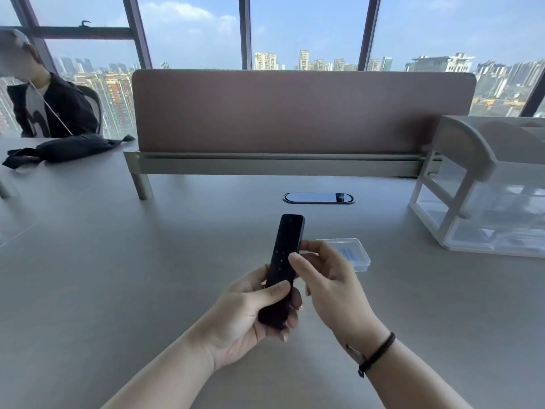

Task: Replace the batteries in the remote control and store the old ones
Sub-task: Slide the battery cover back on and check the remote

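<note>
A slim black remote control [285, 249] is held above the grey table [118, 261], button side up, its top end pointing away from me. My left hand [250, 317] wraps around its lower end, thumb across the front. My right hand [327, 278] grips its middle from the right, thumb on the front and fingers behind. A small clear plastic box [352, 253] with something pale blue inside lies on the table just beyond my right hand. No loose batteries are visible.
A white and clear drawer organiser [483, 187] stands at the right. A brown desk divider [295, 113] crosses the back, with an oval cable port [318, 198] in front. At far left lies a black bag [67, 149], and a person sits behind it.
</note>
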{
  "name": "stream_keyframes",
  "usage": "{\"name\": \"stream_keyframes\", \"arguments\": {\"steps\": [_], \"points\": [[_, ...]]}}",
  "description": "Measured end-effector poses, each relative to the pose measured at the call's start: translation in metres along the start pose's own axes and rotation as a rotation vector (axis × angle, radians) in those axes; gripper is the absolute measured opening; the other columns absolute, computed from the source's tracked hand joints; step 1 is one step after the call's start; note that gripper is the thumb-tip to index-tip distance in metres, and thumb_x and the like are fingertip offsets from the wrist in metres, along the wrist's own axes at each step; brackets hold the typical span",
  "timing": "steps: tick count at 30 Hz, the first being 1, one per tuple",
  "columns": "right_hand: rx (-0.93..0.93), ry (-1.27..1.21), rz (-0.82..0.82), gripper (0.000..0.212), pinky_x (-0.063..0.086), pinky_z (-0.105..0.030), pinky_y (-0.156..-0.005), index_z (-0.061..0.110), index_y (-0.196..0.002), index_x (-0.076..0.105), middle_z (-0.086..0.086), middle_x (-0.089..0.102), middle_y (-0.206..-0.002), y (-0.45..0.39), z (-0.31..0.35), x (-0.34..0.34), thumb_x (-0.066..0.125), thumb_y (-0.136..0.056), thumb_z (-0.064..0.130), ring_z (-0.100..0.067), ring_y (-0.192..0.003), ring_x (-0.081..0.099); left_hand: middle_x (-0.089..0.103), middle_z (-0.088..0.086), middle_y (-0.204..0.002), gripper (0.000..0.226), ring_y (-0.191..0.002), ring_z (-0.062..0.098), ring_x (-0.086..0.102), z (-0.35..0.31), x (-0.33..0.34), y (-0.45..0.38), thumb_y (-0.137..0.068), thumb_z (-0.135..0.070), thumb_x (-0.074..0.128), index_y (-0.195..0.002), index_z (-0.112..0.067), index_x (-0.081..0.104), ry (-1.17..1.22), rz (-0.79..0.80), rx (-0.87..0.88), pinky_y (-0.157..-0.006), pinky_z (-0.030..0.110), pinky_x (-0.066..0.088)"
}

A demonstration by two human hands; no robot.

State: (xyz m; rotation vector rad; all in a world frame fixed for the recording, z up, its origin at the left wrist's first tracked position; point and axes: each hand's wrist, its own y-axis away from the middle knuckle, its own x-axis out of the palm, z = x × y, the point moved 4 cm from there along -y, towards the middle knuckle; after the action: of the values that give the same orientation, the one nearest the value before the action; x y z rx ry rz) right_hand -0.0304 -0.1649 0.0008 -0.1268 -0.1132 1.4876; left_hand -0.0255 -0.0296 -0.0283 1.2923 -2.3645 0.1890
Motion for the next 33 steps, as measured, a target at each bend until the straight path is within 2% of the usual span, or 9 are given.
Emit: {"name": "stream_keyframes", "arguments": {"steps": [2,5,8,13,17,19,24,28,33], "points": [[0.038,-0.013,-0.011,0.011,0.044,-0.015,-0.048,0.01,-0.098,0.069,0.004,0.074,-0.07,-0.002,-0.001,-0.003,0.058,-0.096,0.008,-0.003,-0.055,0.061,0.065,0.025,-0.094,0.028,-0.07,0.035,0.065,0.002,0.006,0.003,-0.093,-0.016,0.06,-0.118,-0.007,0.063,-0.059,0.05,-0.051,-0.055,0.038,0.054],[0.13,-0.069,0.022,0.017,0.046,-0.018,-0.052,0.005,-0.101,0.069,-0.002,0.072,-0.072,-0.005,-0.007,-0.004,0.054,-0.095,0.003,-0.007,-0.054,0.061,0.065,0.032,-0.101,0.028,-0.082,0.043,0.066,0.004,0.012,0.006,-0.1,-0.022,0.05,-0.117,-0.006,0.066,-0.052,0.102,-0.1,-0.064,0.045,0.056],[0.177,-0.109,0.045,0.019,0.048,-0.023,-0.056,0.007,-0.105,0.068,-0.006,0.071,-0.074,-0.004,-0.008,-0.002,0.053,-0.095,0.003,-0.013,-0.059,0.062,0.066,0.033,-0.101,0.03,-0.085,0.046,0.067,0.004,0.013,0.008,-0.1,-0.025,0.047,-0.112,-0.008,0.069,-0.062,0.084,-0.111,-0.061,0.044,0.056],[0.166,-0.131,0.066,0.014,0.045,-0.016,-0.048,0.006,-0.103,0.067,-0.02,0.074,-0.083,-0.001,-0.004,-0.001,0.056,-0.098,0.014,-0.014,-0.059,0.064,0.069,0.031,-0.104,0.027,-0.092,0.046,0.068,0.004,0.013,0.009,-0.097,-0.025,0.052,-0.109,-0.008,0.07,-0.135,0.087,-0.115,-0.054,0.043,0.058],[0.172,-0.15,0.052,0.019,0.042,-0.017,-0.043,0.009,-0.09,0.066,-0.02,0.075,-0.079,-0.001,-0.003,-0.002,0.057,-0.098,0.024,-0.017,-0.054,0.064,0.07,0.031,-0.103,0.034,-0.091,0.046,0.069,0.006,0.015,0.008,-0.094,-0.025,0.053,-0.115,-0.001,0.063,-0.208,0.084,-0.123,-0.051,0.041,0.058],[0.175,-0.129,0.052,0.02,0.038,-0.022,-0.042,0.012,-0.086,0.066,-0.02,0.075,-0.078,-0.001,-0.006,-0.001,0.057,-0.097,0.026,-0.021,-0.056,0.063,0.071,0.03,-0.096,0.032,-0.085,0.045,0.07,0.008,0.015,0.008,-0.093,-0.027,0.054,-0.109,-0.001,0.065,-0.227,0.07,-0.117,-0.052,0.04,0.057],[0.189,-0.085,0.105,0.026,0.035,-0.027,-0.045,0.003,-0.091,0.067,-0.017,0.077,-0.083,-0.001,-0.011,0.004,0.055,-0.098,0.025,-0.02,-0.057,0.058,0.07,0.028,-0.083,0.03,-0.071,0.04,0.069,0.009,0.012,0.008,-0.091,-0.027,0.053,-0.099,0.001,0.063,-0.262,0.017,-0.063,-0.072,0.055,0.05],[0.186,-0.094,0.161,0.026,0.039,-0.017,-0.044,-0.003,-0.097,0.066,-0.019,0.077,-0.091,0.001,-0.009,0.006,0.05,-0.101,0.017,-0.007,-0.048,0.059,0.07,0.028,-0.089,0.028,-0.075,0.042,0.071,0.007,0.012,0.006,-0.093,-0.026,0.052,-0.1,-0.001,0.062,-0.242,0.006,-0.06,-0.063,0.045,0.056],[0.192,-0.138,0.194,0.025,0.047,-0.017,-0.049,-0.003,-0.101,0.066,-0.02,0.077,-0.094,0.001,-0.008,0.005,0.049,-0.101,0.016,-0.015,-0.062,0.068,0.07,0.028,-0.09,0.024,-0.076,0.043,0.07,0.006,0.013,0.007,-0.094,-0.025,0.053,-0.098,-0.009,0.07,-0.215,0.013,-0.059,-0.059,0.044,0.057]]}}
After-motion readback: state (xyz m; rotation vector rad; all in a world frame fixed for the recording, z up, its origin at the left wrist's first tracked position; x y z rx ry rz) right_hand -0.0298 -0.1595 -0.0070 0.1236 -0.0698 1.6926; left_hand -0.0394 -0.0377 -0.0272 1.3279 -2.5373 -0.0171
